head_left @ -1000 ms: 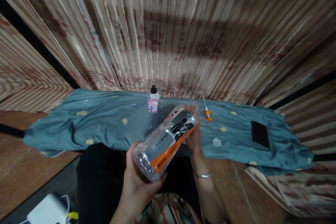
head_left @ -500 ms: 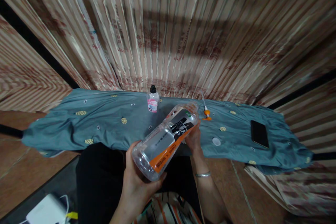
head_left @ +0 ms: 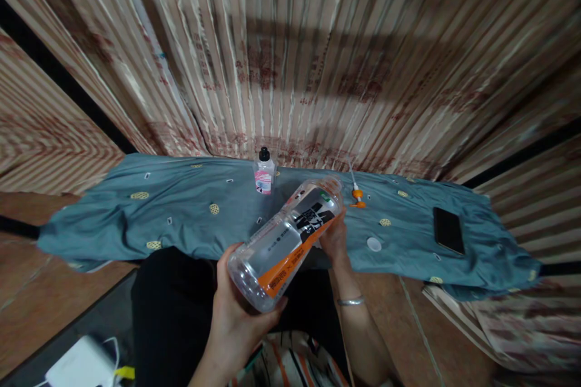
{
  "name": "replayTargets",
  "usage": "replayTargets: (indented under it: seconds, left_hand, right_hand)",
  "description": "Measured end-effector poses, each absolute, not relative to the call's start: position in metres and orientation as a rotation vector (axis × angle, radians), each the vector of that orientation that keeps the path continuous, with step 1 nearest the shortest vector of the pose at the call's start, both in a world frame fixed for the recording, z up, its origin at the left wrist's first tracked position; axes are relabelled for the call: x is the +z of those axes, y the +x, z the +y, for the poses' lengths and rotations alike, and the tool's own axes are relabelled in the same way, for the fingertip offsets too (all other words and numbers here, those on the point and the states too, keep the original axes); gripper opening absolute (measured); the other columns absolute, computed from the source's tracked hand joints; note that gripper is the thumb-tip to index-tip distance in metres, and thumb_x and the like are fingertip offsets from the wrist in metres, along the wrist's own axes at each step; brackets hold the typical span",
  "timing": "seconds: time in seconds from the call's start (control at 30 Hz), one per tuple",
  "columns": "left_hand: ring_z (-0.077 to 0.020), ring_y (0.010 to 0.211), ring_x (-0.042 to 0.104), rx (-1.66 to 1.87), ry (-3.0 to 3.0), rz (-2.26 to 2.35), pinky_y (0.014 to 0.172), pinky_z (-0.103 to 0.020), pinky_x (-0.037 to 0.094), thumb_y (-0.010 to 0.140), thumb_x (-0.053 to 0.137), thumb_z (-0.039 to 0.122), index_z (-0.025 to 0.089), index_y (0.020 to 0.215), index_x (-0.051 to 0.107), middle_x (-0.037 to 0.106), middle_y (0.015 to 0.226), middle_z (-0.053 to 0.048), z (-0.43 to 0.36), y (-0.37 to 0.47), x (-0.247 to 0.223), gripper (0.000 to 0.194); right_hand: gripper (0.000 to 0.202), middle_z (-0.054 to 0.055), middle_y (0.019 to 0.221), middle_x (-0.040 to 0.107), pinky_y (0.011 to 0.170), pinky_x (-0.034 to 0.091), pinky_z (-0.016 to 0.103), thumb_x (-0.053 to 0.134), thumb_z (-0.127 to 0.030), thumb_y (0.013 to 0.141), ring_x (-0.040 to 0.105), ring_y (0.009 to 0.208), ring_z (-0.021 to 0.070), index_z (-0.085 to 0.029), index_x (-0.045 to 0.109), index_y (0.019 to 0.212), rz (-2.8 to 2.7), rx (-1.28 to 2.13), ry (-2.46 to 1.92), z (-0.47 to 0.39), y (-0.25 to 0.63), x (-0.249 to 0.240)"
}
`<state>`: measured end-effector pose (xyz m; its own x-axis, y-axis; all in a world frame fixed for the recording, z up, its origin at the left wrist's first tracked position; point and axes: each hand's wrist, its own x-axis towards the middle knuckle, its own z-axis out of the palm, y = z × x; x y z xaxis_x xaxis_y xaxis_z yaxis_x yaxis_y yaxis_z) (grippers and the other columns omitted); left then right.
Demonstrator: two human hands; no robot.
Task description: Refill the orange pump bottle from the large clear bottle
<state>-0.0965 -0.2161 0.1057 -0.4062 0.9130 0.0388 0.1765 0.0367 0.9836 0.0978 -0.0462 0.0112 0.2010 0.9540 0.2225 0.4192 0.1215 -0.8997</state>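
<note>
- Almost nothing has been moved since the earlier frame; only a slight drift of the whole view is noticed.
- The large clear bottle (head_left: 285, 242) is held tilted over the lap, its neck toward the upper right; whether the blue-green cloth (head_left: 181, 224) is touched cannot be told.
- Its base is cupped by the left hand (head_left: 238, 311), fingers and thumb spread wide around it; its neck end is supported by the right hand (head_left: 334, 239), whose fingers are partly hidden.
- No liquid is made out, so a light load is to be expected, with thin, springy walls that could be dented if squeezed.
- The smooth plastic may be slippery; a firmer hold should be offered by the ribbed base and the narrowed waist.
</note>
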Motion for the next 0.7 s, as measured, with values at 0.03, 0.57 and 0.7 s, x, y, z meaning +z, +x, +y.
replayTargets:
  seconds: [0.03, 0.57, 0.7]
  left_hand:
    - [-0.0278, 0.105, 0.075, 1.421, 1.131, 1.661, 0.091, -0.04, 0.063, 0.06, 0.089, 0.029, 0.023, 0.133, 0.044, 0.068, 0.118, -0.008, -0.216, -0.097, 0.105, 0.086]
    - [-0.0254, 0.104, 0.076, 1.408, 1.182, 1.675, 0.089, -0.037, 0.063, 0.065, 0.087, 0.031, 0.022, 0.134, 0.041, 0.069, 0.118, -0.008, -0.217, -0.095, 0.106, 0.083]
    - [-0.0258, 0.103, 0.076, 1.423, 1.142, 1.666, 0.088, -0.036, 0.063, 0.062, 0.088, 0.031, 0.022, 0.133, 0.042, 0.07, 0.117, -0.007, -0.216, -0.095, 0.105, 0.085]
  right_hand:
    - [0.068, 0.013, 0.102, 0.077, 0.072, 0.063, 0.041, 0.071, -0.051, 0.071, 0.078, 0.089, 0.0308, -0.021, 0.043, 0.125, -1.388, 0.661, -1.458, -0.046, 0.098, 0.011]
    - [0.068, 0.015, 0.11, 0.076, 0.081, 0.063, 0.043, 0.073, -0.05, 0.072, 0.078, 0.096, 0.0325, -0.022, 0.039, 0.123, -1.384, 0.74, -1.463, -0.05, 0.097, 0.021]
    - [0.072, 0.015, 0.112, 0.076, 0.082, 0.063, 0.048, 0.073, -0.054, 0.068, 0.078, 0.097, 0.0346, -0.023, 0.039, 0.124, -1.378, 0.732, -1.43, -0.047, 0.098, 0.016]
